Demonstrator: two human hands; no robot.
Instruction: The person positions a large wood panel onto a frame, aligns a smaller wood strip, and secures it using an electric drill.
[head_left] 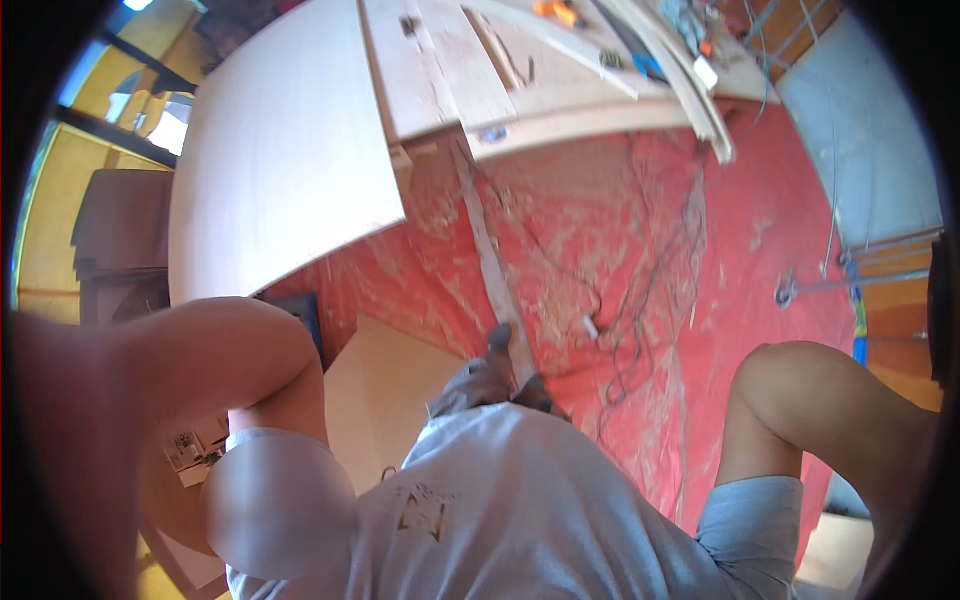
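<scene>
Both of my arms are bent up close to the camera. My left arm has its elbow out at the left and runs blurred off the left edge. On the other side, my right arm bends the same way and leaves at the lower right. Neither hand shows, so what they hold or touch is hidden. Nearest to my left elbow is a large pale panel, lying over the left part of a worktable. Below me are my grey shirt and my feet on a red floor sheet.
Long pale strips overhang the worktable's edge, near an orange tool and a blue tool. A dark cable loops across the dusty sheet. Brown board lies left of my feet. A metal rod juts in from the right.
</scene>
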